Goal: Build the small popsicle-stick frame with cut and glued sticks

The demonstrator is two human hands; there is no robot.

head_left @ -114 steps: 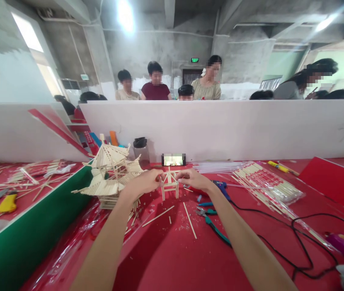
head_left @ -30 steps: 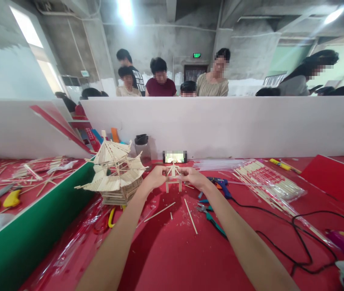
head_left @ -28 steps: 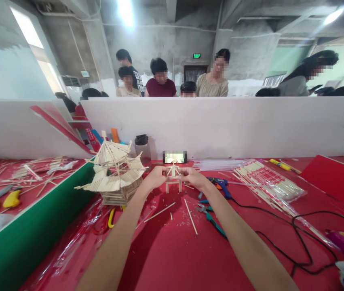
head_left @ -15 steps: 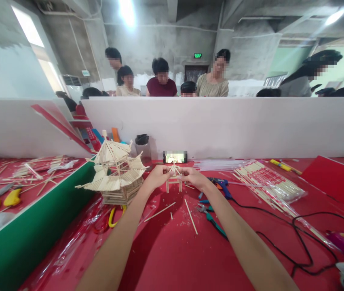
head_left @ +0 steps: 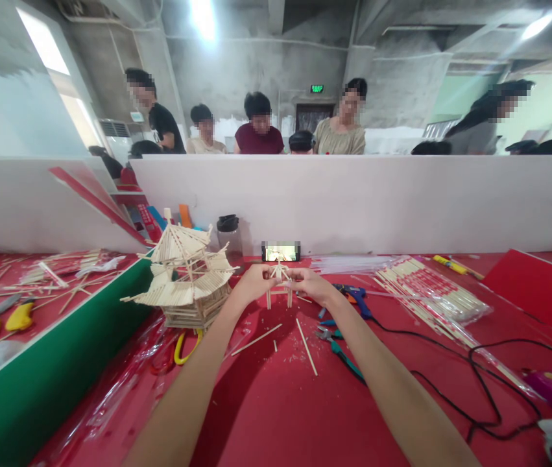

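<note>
A small frame of thin wooden sticks [head_left: 279, 292] stands on the red table [head_left: 276, 415] in front of me. My left hand [head_left: 251, 283] pinches its top from the left. From the right, my right hand [head_left: 311, 284] pinches the same top, fingers closed. A larger stick pagoda [head_left: 183, 275] stands just left of my left hand. Loose sticks [head_left: 306, 347] lie on the table below the frame.
A phone [head_left: 280, 251] leans on the white partition [head_left: 353, 201]. Teal pliers [head_left: 341, 350], a blue glue gun [head_left: 356, 298], black cables [head_left: 475, 383] and a stick bundle [head_left: 431, 295] lie right. A green divider [head_left: 47, 370] runs left. Several people stand behind the partition.
Both hands stay pinched on the small frame, which sits slightly farther from me than at first. A person behind the partition has walked left.
</note>
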